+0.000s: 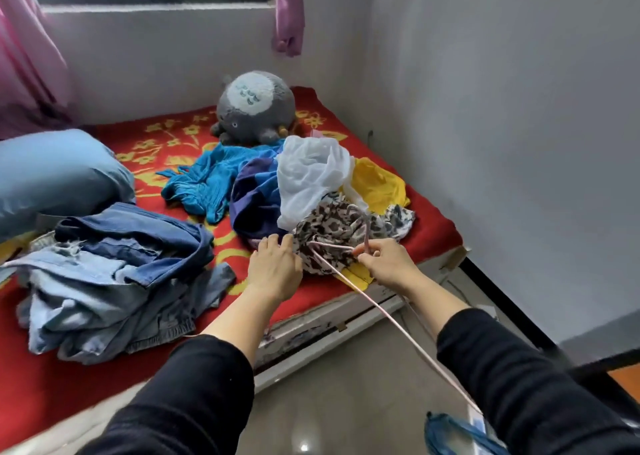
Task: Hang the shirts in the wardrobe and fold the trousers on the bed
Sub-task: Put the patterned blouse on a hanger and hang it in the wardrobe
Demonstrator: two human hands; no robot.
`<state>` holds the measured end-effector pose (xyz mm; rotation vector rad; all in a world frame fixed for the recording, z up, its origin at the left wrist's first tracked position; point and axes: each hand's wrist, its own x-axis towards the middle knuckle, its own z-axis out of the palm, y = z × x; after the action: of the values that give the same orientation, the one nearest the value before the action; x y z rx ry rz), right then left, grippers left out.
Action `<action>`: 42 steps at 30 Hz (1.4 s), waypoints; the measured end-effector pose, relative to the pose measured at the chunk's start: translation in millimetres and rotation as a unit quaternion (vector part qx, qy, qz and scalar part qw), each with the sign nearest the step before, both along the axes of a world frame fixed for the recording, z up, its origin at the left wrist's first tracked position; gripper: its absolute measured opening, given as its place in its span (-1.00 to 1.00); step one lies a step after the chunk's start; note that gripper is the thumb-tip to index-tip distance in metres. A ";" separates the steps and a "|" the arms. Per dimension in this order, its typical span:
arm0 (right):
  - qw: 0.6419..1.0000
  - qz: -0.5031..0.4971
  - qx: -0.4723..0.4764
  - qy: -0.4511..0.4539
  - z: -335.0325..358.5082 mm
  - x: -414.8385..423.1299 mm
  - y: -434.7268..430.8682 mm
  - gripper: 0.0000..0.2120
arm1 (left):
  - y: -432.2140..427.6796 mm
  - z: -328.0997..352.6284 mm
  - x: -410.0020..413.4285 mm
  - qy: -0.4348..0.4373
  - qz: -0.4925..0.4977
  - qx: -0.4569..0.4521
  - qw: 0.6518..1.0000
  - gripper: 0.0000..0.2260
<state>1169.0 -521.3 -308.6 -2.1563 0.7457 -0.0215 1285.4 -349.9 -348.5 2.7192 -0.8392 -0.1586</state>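
Observation:
A heap of shirts lies on the red bed (433, 233): a black-and-white patterned shirt (332, 226) in front, with a white one (308, 174), a yellow one (377, 184), a dark blue one (256, 201) and a teal one (204, 177) behind it. My right hand (388, 264) grips a pink hanger (391, 319) at its neck, one end tucked into the patterned shirt. My left hand (275, 267) rests on that shirt's left edge, fingers apart. A pile of denim trousers (114, 274) lies at the left.
A grey plush toy (256, 108) sits at the head of the bed under the window. A light blue pillow (55, 177) lies at the far left. Pink curtains (27, 39) hang at the window. The white wall (519, 143) runs along the bed's right side, with tiled floor (346, 385) below.

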 end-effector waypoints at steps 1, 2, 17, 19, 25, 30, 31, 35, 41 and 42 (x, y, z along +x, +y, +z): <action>1.000 -0.007 -0.003 0.006 -3.1 9.3 -11.5 -0.80 | -10.1 -7.6 11.0 0.008 -0.005 0.002 1.000 -0.64; 1.000 -0.017 -0.005 0.009 -6.2 19.3 -23.6 -0.80 | -20.5 -15.3 22.4 0.016 -0.008 0.004 1.000 -0.67; 0.996 -0.084 0.006 0.030 -103.8 217.3 -217.6 -0.74 | -181.8 -130.0 186.1 0.206 0.157 0.020 0.966 -0.67; 0.996 -0.082 -0.014 0.045 -121.9 239.0 -235.9 -0.75 | -195.3 -148.4 199.0 0.229 0.182 0.022 0.956 -0.66; 0.991 -0.045 0.050 0.118 -200.4 274.8 -250.1 -0.83 | -200.1 -210.7 219.7 0.284 0.240 0.033 0.928 -0.59; 0.978 -0.039 0.115 0.167 -244.9 284.6 -232.5 -0.78 | -190.4 -244.9 231.8 0.291 0.256 0.058 0.920 -0.78; 0.976 -0.033 0.127 0.172 -249.7 286.0 -226.9 -0.78 | -187.9 -249.1 233.2 0.289 0.251 0.052 0.922 -0.85; 0.962 -0.051 0.194 0.185 -263.2 302.3 -207.2 -0.66 | -182.9 -247.9 233.1 0.441 0.154 -0.045 0.883 -0.70; 0.956 -0.101 0.200 0.189 -262.5 322.8 -193.0 -0.75 | -198.4 -218.4 215.3 0.636 0.002 -0.107 0.765 -0.74; 0.955 -0.121 0.203 0.179 -258.1 322.3 -193.6 -0.84 | -200.4 -213.8 214.0 0.656 0.000 -0.117 0.746 -0.80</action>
<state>1491.3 -714.9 -566.6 -1.6821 1.1129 0.3721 1499.4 -550.4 -562.3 1.6384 -0.3228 -1.5760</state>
